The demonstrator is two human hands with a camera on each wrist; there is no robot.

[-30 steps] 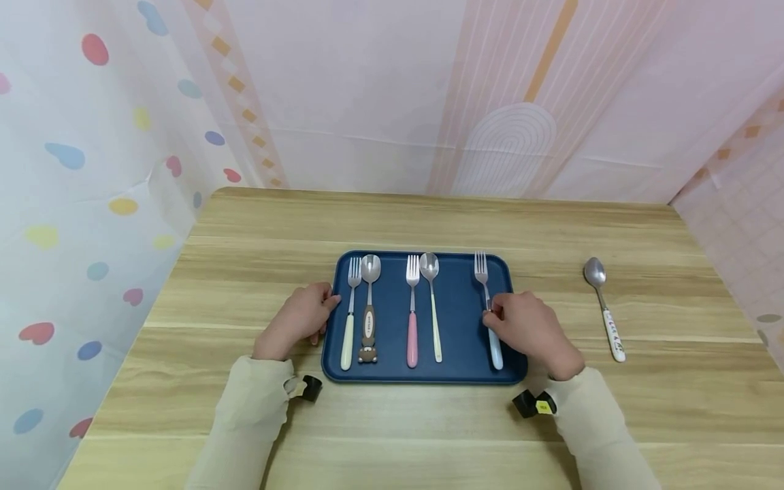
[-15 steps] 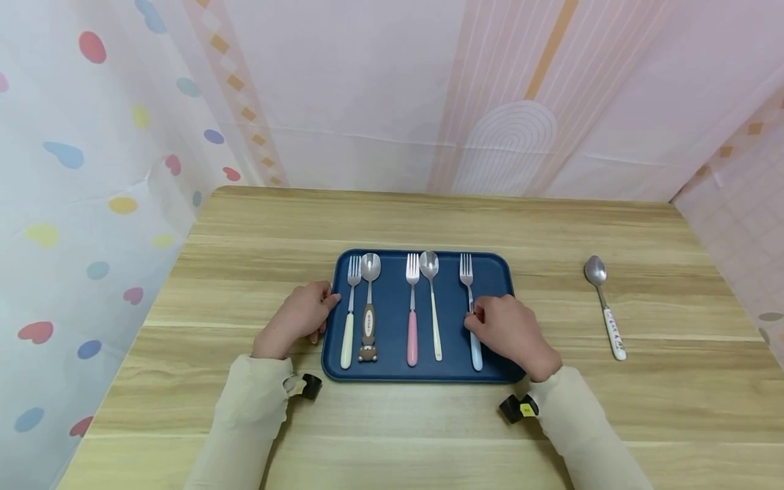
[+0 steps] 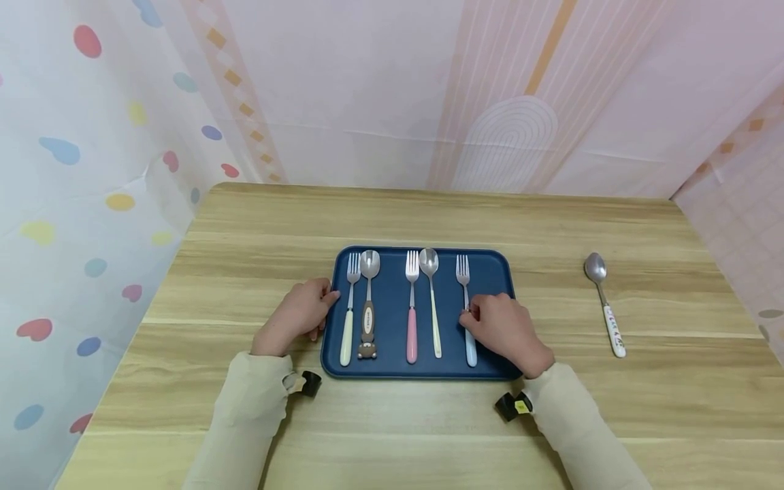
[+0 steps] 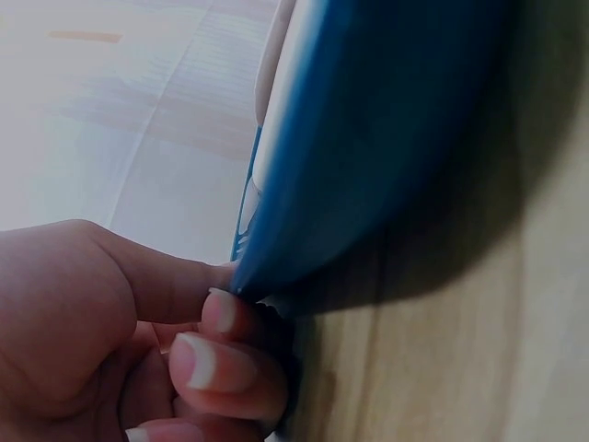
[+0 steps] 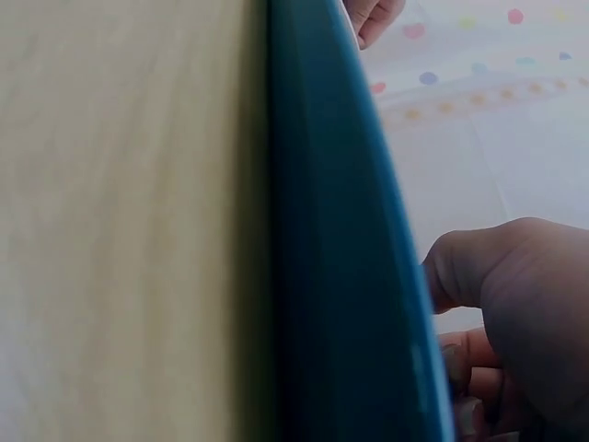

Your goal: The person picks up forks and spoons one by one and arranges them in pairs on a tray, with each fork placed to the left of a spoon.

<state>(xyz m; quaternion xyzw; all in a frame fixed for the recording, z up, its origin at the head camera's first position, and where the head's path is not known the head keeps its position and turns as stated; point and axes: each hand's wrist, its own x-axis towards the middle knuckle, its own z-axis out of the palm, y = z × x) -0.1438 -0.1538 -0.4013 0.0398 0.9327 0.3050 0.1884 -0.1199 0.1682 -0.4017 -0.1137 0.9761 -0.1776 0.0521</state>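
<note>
A dark blue tray (image 3: 389,313) lies on the table. My left hand (image 3: 297,313) pinches its left rim, thumb on top and fingers beneath, as the left wrist view shows. Over the tray's right part my right hand (image 3: 505,330) pinches the upper handle of a light blue-handled fork (image 3: 471,350), tines pointing away. In the right wrist view the tray's wall hides part of that hand. Left on the tray lie a cream-handled fork (image 3: 346,337) and a bear-handled spoon (image 3: 367,323). At the middle are a pink-handled fork (image 3: 412,333) and a slim cream-handled spoon (image 3: 435,327).
To the right of the tray, a spoon with a white patterned handle (image 3: 614,330) lies on the wooden table (image 3: 392,435). A patterned curtain (image 3: 367,88) hangs behind the table and along both sides.
My right hand has moved left over the tray, bringing the light blue-handled fork nearer the slim spoon. The left hand keeps its place on the rim.
</note>
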